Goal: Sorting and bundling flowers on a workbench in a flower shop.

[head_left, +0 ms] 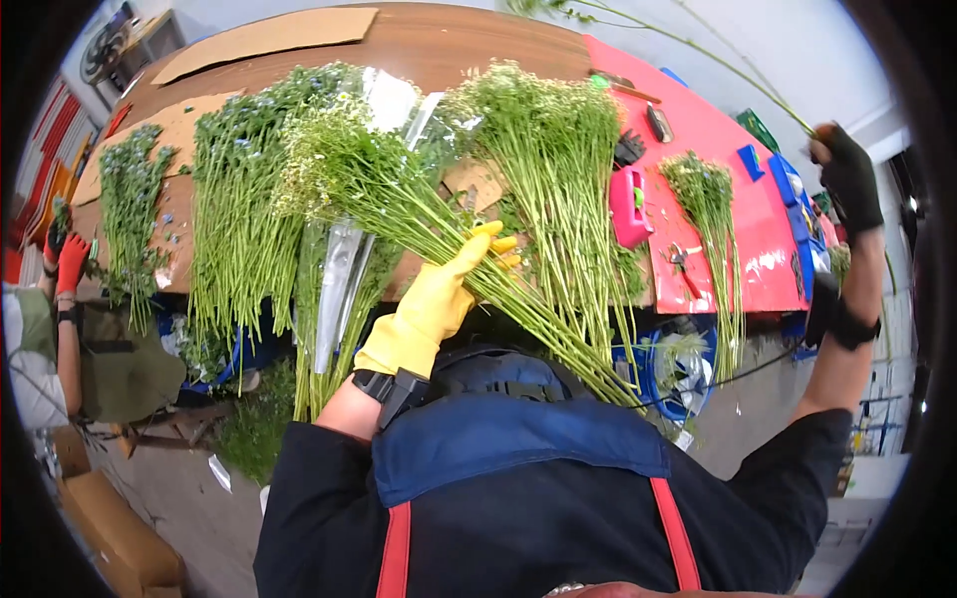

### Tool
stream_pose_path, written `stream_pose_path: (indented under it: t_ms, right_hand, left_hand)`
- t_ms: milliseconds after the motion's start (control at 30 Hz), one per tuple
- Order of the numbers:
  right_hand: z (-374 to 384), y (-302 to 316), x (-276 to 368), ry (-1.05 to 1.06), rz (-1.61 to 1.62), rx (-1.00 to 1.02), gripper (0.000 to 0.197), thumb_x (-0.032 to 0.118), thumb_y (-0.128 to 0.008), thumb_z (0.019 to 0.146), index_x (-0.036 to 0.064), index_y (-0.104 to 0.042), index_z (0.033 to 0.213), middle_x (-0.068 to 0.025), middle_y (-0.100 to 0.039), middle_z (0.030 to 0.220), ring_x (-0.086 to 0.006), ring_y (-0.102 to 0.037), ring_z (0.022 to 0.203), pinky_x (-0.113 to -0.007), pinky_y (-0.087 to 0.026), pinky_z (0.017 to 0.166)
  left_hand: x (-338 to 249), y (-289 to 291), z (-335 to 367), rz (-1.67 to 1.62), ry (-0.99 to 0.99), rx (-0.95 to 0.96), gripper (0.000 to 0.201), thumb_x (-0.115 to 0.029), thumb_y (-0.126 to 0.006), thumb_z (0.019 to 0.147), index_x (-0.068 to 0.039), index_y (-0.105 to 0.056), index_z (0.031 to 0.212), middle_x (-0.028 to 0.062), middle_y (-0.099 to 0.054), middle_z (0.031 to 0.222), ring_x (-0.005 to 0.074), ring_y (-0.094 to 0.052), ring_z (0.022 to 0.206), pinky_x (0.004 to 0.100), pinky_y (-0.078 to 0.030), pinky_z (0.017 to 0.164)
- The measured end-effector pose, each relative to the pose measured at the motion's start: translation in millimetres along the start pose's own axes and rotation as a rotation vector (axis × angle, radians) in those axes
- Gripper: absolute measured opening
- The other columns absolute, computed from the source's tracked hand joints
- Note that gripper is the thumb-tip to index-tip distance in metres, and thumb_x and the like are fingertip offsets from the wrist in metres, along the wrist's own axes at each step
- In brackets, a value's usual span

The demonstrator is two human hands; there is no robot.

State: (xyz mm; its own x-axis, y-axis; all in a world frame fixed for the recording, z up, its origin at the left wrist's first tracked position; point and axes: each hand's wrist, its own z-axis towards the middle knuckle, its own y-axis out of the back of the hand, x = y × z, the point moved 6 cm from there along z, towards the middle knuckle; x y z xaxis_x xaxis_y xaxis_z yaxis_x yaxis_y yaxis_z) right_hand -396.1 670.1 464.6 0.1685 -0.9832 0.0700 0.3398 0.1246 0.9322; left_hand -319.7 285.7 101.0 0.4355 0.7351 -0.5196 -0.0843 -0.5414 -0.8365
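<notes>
In a yellow rubber glove, my left hand [427,311] is closed around a bunch of long green stems with small white flowers [344,164]. The bunch lies slanted, its flower heads to the far left and its cut ends near my body at the right. My right hand [849,184], in a black glove, is raised at the far right, away from the table. Its fingers grip a long green flower stem [755,88] that reaches up and left past the top of the view. Beyond the held bunch lies a larger pile of white-flowered stems [543,140].
Blue-flowered stems [239,189] and clear plastic wrapping [339,279] lie left on the brown table [449,35]. A pink sheet [688,120] bears a small bunch [703,189], pruning shears [681,264] and a pink container [629,207]. A co-worker's red-gloved hand [74,261] is far left.
</notes>
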Motion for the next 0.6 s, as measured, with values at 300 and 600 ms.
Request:
stream_pose_path:
  t_ms: [300,600]
  right_hand:
    - [-12.8,-35.5,99.3,-0.109,0.476,0.043,0.024,0.017,-0.061,0.087,0.0014,-0.064,0.104,-0.0033,-0.065,0.079,-0.0075,-0.054,0.059,-0.022,-0.042,0.054]
    - [-180.7,-304.8,166.1,-0.438,1.247,0.547,0.023,0.018,-0.066,0.085,-0.0002,-0.063,0.097,-0.0081,-0.066,0.078,-0.0157,-0.061,0.059,-0.029,-0.05,0.053]
  left_hand:
    - [-7.1,10.6,-8.9,-0.024,-0.043,0.057,0.046,-0.026,-0.058,0.094,-0.002,-0.048,0.132,0.0174,-0.056,0.124,0.0292,-0.057,0.115,0.04,-0.05,0.094]
    - [-27.7,7.5,-26.4,0.229,-0.256,0.197,0.045,-0.025,-0.059,0.094,-0.004,-0.049,0.131,0.015,-0.06,0.122,0.0249,-0.06,0.109,0.0371,-0.052,0.09]
